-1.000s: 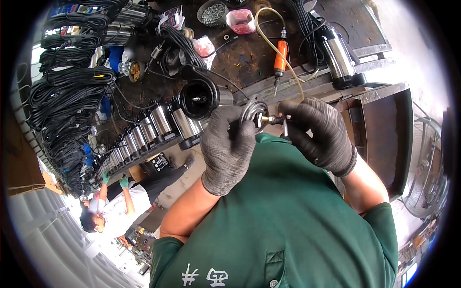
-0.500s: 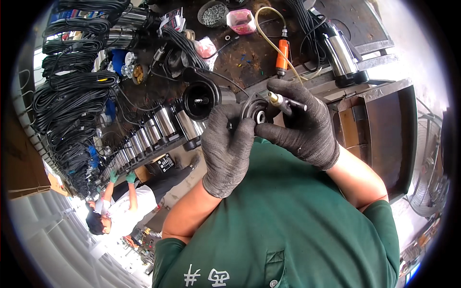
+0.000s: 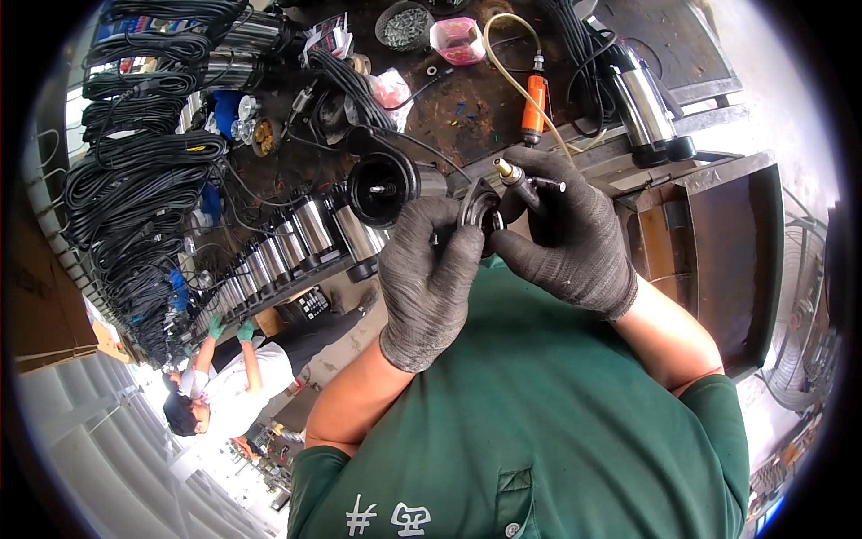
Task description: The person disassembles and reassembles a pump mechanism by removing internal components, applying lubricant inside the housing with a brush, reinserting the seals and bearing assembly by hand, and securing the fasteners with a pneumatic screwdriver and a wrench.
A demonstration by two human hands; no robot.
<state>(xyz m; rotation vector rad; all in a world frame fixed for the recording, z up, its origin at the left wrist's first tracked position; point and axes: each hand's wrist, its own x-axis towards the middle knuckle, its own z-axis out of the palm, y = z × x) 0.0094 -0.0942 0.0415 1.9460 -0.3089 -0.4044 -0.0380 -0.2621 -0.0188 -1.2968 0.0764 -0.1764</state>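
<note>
One round black part (image 3: 481, 205), centre of frame, grasped by gloved left hand (image 3: 422, 280); right hand (image 3: 576, 241) clasps brass-tipped tool (image 3: 516, 180) just beside it; whether right hand touches part, I cannot tell. Beyond, upper centre: black housing (image 3: 411, 180), orange power tool (image 3: 535, 103). Farther, lower left: co-worker (image 3: 247, 379) in white.

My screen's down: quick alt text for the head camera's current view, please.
The gloved left hand holds a round black part while the gloved right hand holds a brass-tipped tool beside it. Beyond them are an open black housing, an orange hand tool and a cluttered workbench; a person in white is at lower left.
</note>
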